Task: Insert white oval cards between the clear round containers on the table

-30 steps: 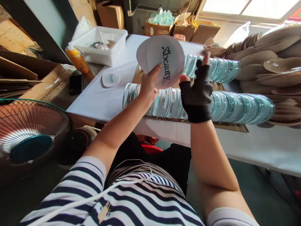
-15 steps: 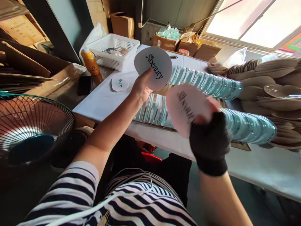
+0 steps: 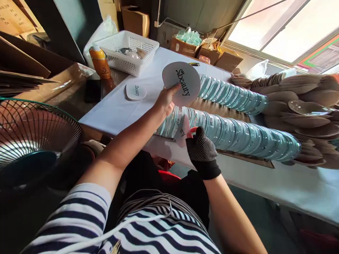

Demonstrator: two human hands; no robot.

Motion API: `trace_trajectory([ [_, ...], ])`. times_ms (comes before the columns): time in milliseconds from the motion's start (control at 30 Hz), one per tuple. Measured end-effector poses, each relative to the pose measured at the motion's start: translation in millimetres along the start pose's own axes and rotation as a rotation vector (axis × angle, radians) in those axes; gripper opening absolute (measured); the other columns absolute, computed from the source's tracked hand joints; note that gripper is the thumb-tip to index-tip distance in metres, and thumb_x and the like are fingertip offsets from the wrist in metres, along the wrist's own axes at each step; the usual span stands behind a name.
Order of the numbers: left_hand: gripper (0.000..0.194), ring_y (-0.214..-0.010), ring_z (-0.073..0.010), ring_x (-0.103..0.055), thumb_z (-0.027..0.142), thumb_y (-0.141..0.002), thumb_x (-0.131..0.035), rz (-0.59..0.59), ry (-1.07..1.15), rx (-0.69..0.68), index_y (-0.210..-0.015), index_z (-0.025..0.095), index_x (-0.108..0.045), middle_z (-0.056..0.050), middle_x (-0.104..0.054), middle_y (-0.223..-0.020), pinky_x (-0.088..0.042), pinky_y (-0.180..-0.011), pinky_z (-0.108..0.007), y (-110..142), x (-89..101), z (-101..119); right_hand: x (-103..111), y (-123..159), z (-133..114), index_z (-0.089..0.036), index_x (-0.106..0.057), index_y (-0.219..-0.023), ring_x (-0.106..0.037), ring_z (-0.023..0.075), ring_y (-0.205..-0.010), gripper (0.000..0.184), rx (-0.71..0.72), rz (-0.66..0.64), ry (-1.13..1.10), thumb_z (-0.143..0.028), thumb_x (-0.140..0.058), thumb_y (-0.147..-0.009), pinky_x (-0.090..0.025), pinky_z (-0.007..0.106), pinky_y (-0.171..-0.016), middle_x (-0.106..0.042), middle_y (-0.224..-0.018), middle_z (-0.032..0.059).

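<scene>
My bare left hand (image 3: 166, 99) is closed on rounded white cards (image 3: 182, 83) printed "Sbeauty", held above the table with the thumb on the front; how many sheets it grips I cannot tell. In a fingerless black dotted glove, my right hand (image 3: 201, 150) pinches a single printed card (image 3: 182, 130) by its right edge. That card stands steeply at the left part of the near row of clear, glossy bowl-like pieces (image 3: 238, 132), partly among them. Behind it runs a second row of clear pieces (image 3: 230, 93). A small pile of similar cards (image 3: 136, 91) lies to the left.
On the white table (image 3: 106, 114), a white basket (image 3: 127, 67) stands at the back left near an orange bottle (image 3: 100, 63). Brown rounded pads (image 3: 299, 106) are heaped at the right. A fan (image 3: 39, 141) is at the left; cardboard boxes (image 3: 182, 47) stand behind.
My right hand, empty a second ago, has taken a card and brought it down and left to the near row. My left hand keeps its cards. The camera view has shifted.
</scene>
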State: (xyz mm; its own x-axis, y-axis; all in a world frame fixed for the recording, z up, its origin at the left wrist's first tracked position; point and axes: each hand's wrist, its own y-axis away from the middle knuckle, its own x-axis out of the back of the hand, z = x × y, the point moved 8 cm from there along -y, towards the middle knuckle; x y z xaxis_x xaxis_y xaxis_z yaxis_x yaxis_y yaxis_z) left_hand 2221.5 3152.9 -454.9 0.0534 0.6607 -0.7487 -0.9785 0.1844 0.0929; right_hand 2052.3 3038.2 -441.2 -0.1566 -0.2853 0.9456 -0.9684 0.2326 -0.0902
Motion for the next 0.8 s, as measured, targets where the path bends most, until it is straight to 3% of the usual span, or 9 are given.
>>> trace_trajectory([
  [67, 0.059, -0.134, -0.0281, -0.055, 0.033, -0.082, -0.075, -0.015, 0.000, -0.012, -0.137, 0.022, -0.058, -0.008, -0.069, -0.131, -0.044, -0.111, -0.045, -2.5, 1.4, -1.2, -3.7, -1.2, 10.1, -0.015, -0.060, -0.104, -0.066, 0.0180, -0.070, 0.025, -0.039, 0.013, -0.142, -0.030, -0.045, -0.092, -0.040, 0.024, -0.062, -0.071, -0.081, 0.0074],
  [167, 0.058, -0.135, -0.0283, -0.053, 0.032, -0.082, -0.075, -0.026, -0.001, -0.018, -0.137, 0.022, -0.059, -0.008, -0.068, -0.131, -0.043, -0.112, -0.046, -4.0, 3.1, -3.2, -17.4, -9.7, 7.5, -0.016, -0.059, -0.098, -0.066, 0.0140, -0.070, 0.019, -0.010, -0.002, -0.241, -0.026, -0.044, -0.092, -0.040, 0.022, -0.063, -0.071, -0.084, 0.0061],
  [367, 0.051, -0.137, -0.0282, -0.052, 0.029, -0.091, -0.064, -0.014, 0.035, -0.003, -0.140, 0.019, -0.055, -0.010, -0.065, -0.135, -0.039, -0.115, -0.050, -6.0, 5.7, -4.6, -30.0, -3.3, -16.7, -0.016, -0.062, -0.114, -0.067, 0.0171, -0.069, 0.035, 0.093, -0.037, 0.287, -0.034, -0.033, -0.104, -0.031, 0.023, -0.061, -0.073, -0.083, 0.0107],
  [567, 0.049, -0.141, -0.0304, -0.048, 0.042, -0.096, -0.055, 0.043, -0.048, 0.108, -0.143, 0.027, -0.050, -0.007, -0.061, -0.140, -0.027, -0.117, -0.066, -17.6, 24.1, 0.0, -27.5, -0.9, -19.4, -0.020, -0.062, -0.119, -0.070, 0.0197, -0.075, 0.035, 0.066, -0.105, 0.304, -0.033, -0.033, -0.105, -0.037, 0.024, -0.062, -0.074, -0.089, 0.0109],
  [667, 0.051, -0.142, -0.0320, -0.045, 0.050, -0.096, -0.055, 0.092, -0.138, 0.107, -0.143, 0.031, -0.050, -0.005, -0.064, -0.136, -0.022, -0.116, -0.072, -19.1, 37.3, 10.3, -24.9, -15.3, -28.8, -0.015, -0.067, -0.111, -0.072, 0.0233, -0.082, 0.031, 0.098, -0.116, 0.254, -0.026, -0.039, -0.102, -0.044, 0.027, -0.069, -0.074, -0.088, 0.0150],
  [800, 0.037, -0.136, -0.0232, -0.050, 0.041, -0.103, -0.042, 0.125, -0.266, 0.117, -0.138, 0.031, -0.051, 0.002, -0.069, -0.128, -0.024, -0.118, -0.070, 4.2, 29.1, 22.0, -12.4, -23.1, -33.2, 0.005, -0.067, -0.101, -0.071, 0.0228, -0.099, 0.029, 0.019, -0.210, -0.158, -0.003, -0.039, -0.095, -0.052, 0.029, -0.075, -0.071, -0.101, 0.0281],
])
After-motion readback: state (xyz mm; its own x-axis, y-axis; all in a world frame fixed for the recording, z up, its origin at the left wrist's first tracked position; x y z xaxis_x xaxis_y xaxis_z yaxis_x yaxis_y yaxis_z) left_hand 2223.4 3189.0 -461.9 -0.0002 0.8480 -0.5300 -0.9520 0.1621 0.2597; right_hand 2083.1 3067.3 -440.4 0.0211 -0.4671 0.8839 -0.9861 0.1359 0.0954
